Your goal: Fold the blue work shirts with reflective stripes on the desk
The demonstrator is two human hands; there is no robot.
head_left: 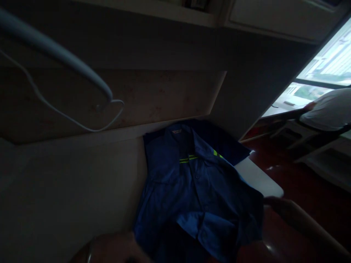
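Note:
A dark blue work jacket [189, 179] with yellow-green stripes lies front up, its collar toward the wall and its lower part hanging toward me. The front has buttons, and a label shows inside the collar. At the jacket's right edge, my right hand [278, 206] is closed on the cloth. My left hand [112, 248], dark and cut off by the bottom of the view, meets the jacket's lower left edge. It appears to grip the fabric there, though its fingers are mostly hidden.
Under the jacket, more dark blue cloth [219, 140] lies on the white table [263, 179]. A white lamp arm [63, 54] with a thin cord [65, 118] hangs at upper left. Cabinets run overhead. A person in a white top [329, 111] is by the window at right.

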